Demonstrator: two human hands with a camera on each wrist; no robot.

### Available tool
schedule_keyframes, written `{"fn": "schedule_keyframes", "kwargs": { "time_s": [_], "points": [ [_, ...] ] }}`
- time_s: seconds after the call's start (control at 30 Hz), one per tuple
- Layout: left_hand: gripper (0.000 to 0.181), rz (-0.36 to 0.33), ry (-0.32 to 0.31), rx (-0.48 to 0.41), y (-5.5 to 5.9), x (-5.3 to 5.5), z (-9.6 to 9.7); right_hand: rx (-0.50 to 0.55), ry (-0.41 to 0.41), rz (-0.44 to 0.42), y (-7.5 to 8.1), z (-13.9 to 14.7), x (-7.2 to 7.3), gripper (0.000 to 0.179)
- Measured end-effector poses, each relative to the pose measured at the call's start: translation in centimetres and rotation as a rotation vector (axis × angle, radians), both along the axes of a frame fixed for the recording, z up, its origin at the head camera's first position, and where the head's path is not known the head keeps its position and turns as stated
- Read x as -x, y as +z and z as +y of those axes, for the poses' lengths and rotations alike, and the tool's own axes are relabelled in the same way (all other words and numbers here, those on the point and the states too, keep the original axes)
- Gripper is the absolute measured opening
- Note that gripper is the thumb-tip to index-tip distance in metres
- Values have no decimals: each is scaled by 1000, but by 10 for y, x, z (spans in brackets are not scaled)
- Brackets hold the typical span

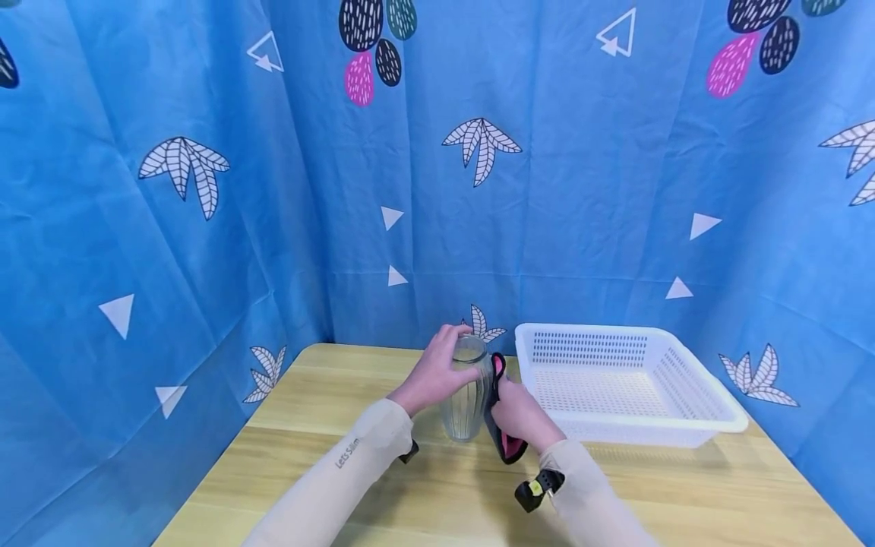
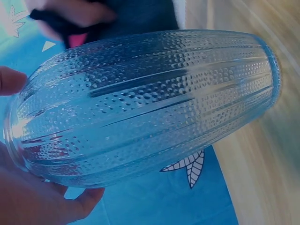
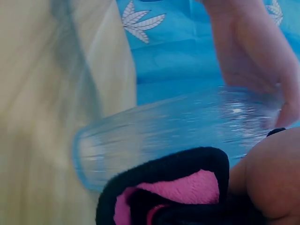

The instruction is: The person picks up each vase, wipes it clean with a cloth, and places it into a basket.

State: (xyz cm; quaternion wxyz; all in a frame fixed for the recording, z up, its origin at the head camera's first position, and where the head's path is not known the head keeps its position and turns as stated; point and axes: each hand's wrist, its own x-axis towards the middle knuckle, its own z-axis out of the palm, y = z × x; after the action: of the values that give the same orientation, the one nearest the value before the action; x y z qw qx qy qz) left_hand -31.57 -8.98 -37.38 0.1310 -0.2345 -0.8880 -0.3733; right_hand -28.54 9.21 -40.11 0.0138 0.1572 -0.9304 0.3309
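A clear ribbed glass vase [image 1: 462, 414] stands roughly upright over the wooden table in the head view. My left hand [image 1: 443, 366] grips it around its upper part, thumb on the near side and fingers behind the rim. Dimpled bands run along the vase [image 2: 154, 108] in the left wrist view. My right hand [image 1: 521, 414] holds a folded dark cloth with black edging and a pink fluffy side [image 3: 187, 190]. That cloth [image 1: 494, 395] is right at the vase's right side. Part of it is hidden behind my right hand.
A white perforated plastic basket [image 1: 622, 434] sits at the right on the table, close beyond my right hand. Blue patterned curtains [image 1: 424, 190] hang behind and at both sides of the wooden table [image 1: 307, 425].
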Motion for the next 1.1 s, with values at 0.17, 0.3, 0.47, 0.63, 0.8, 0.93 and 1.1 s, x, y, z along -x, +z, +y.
{"fn": "schedule_keyframes", "kwargs": {
  "time_s": [0.17,0.3,0.47,0.63,0.8,0.93,1.1],
  "points": [
    [71,6,11,6,-4,0,0,-99,35,45,-22,-1,-2,26],
    [71,0,34,12,-4,-3,0,-110,42,2,-29,-1,-8,30],
    [74,-32,67,8,-5,-5,1,-76,39,-32,-25,3,-20,34],
    [77,-16,83,27,-3,-6,0,-37,48,20,-13,4,-37,33],
    [76,-4,74,35,1,-7,-2,-29,21,111,2,2,-52,31],
    [76,-25,43,31,3,-7,-1,-51,0,230,18,1,-59,34],
    [74,-65,-3,-4,4,-6,0,-76,-26,362,33,0,-57,46]
  ]
}}
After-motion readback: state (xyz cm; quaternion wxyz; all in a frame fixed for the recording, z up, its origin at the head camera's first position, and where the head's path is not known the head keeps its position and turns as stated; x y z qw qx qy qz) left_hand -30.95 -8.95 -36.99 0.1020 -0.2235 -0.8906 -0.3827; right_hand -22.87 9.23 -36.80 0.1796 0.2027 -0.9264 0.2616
